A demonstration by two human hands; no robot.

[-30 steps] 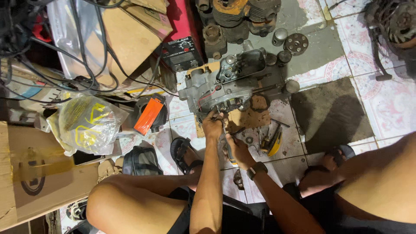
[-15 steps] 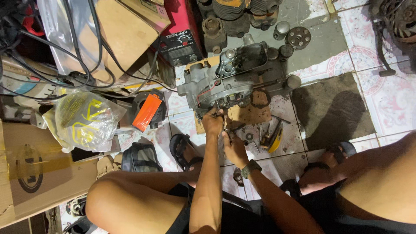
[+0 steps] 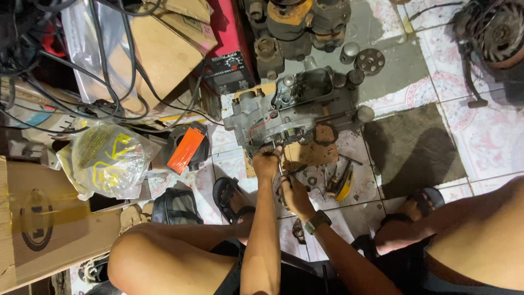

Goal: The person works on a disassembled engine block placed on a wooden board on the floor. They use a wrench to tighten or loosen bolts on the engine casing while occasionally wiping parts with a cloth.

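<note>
Hardly anything has shifted since the earlier frame. On the tiled floor [image 3: 436, 114] lies the grey engine case [image 3: 289, 112], just beyond both hands. Left hand [image 3: 266, 163] touches its near edge, gripping a thin tool [image 3: 279, 164]; right hand [image 3: 295, 194], curled, sits nearer.

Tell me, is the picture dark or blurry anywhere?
Head view: mostly sharp and evenly lit; the engine case and both hands, left and right, show clearly. A dark shadow patch lies on the tiled floor right of the case. The plastic bag has some glare. The top left corner with the cables is dim.
</note>
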